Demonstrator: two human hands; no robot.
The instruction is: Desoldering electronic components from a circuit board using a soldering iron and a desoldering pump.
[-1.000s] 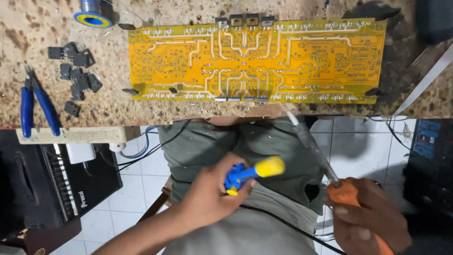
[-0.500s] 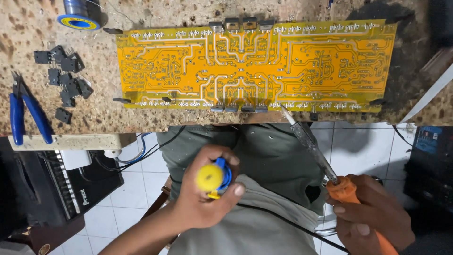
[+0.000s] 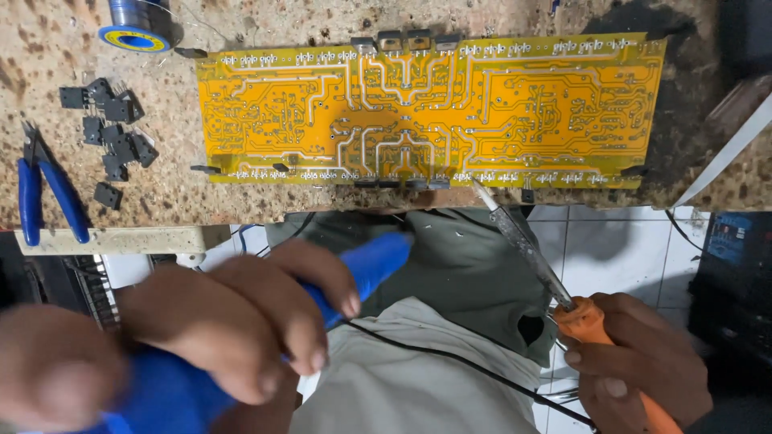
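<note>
A long yellow circuit board lies solder side up on the speckled worktop, with black components along its edges. My left hand is close to the camera and blurred, gripping a blue desoldering pump whose tip points up toward the board's near edge. My right hand holds an orange-handled soldering iron; its metal tip sits at the board's lower edge, right of centre. A black cord runs from the iron across my lap.
Several loose black transistors lie left of the board. Blue-handled cutters rest at the far left edge. A solder spool stands at top left. White floor tiles and dark equipment show below the bench.
My left hand has risen toward the camera and turned the pump, so its blue barrel now points at the board. The view has shifted slightly. The right hand with the iron has stayed put.
</note>
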